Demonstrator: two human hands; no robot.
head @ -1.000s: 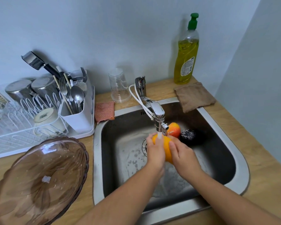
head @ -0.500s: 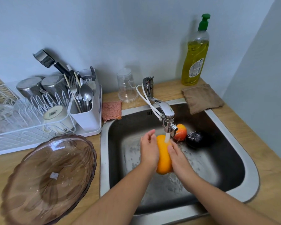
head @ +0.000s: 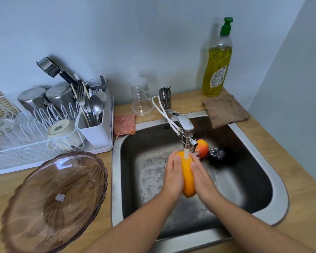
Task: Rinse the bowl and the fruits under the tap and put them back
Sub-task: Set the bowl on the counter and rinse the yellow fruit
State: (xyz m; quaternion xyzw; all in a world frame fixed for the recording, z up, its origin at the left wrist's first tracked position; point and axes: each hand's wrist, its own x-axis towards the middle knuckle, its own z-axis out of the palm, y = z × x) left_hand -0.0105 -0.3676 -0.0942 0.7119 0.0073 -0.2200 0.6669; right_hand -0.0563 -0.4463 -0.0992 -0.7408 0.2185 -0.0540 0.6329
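An elongated orange-yellow fruit (head: 188,177) is pressed between my left hand (head: 173,175) and my right hand (head: 202,174), palms flat against its sides, over the steel sink (head: 274,181). Water runs from the chrome tap (head: 185,128) onto the fruit's top. Behind the tap's nozzle a red-orange fruit (head: 202,147) lies in the sink, with a dark round fruit (head: 217,156) beside it on the right. The brown transparent bowl (head: 53,201) lies upside down on the wooden counter, left of the sink.
A white dish rack (head: 44,141) with steel cups and a cutlery holder (head: 94,128) stands at the back left. A pink sponge (head: 124,124), an upturned clear cup (head: 141,97), a dish soap bottle (head: 218,63) and a brown cloth (head: 224,110) line the sink's back edge.
The fruit has turned lengthwise between my palms, and my hands have slid along it under the stream. The view has shifted slightly to the left.
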